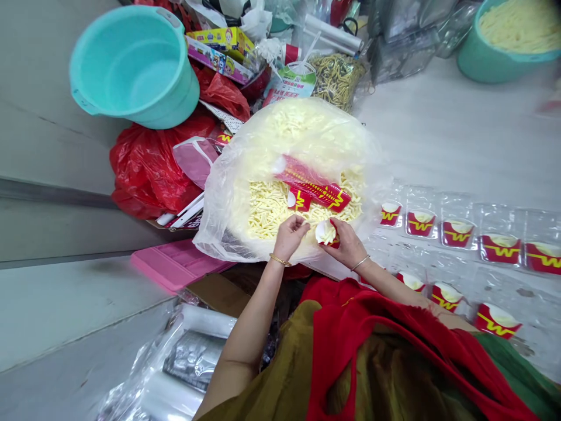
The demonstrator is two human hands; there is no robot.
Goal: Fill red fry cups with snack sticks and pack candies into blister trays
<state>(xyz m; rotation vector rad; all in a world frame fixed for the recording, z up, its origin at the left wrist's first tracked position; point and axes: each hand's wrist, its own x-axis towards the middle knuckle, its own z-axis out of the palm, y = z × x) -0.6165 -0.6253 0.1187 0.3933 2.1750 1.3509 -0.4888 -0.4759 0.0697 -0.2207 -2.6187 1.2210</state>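
Note:
My right hand (347,245) grips a small red fry carton (326,233), its white mouth facing up with a few pale fry-shaped sticks inside. Just left of it, my left hand (290,236) has its thumb and fingertips pinched together on what looks like a pale stick. Both hands are over the near edge of a large clear plastic bag (214,204) full of pale yellow sticks (267,207). On top of the sticks lie a nested row of red cartons (318,186) and a single red carton (299,199) with a yellow zigzag mark.
Rows of clear packs with red cartons (458,233) lie on the table to the right. A turquoise tub (131,70) sits at upper left above a red plastic bag (149,169). Another tub (495,64) holds pale sticks at upper right. A pink tray (175,263) is at left.

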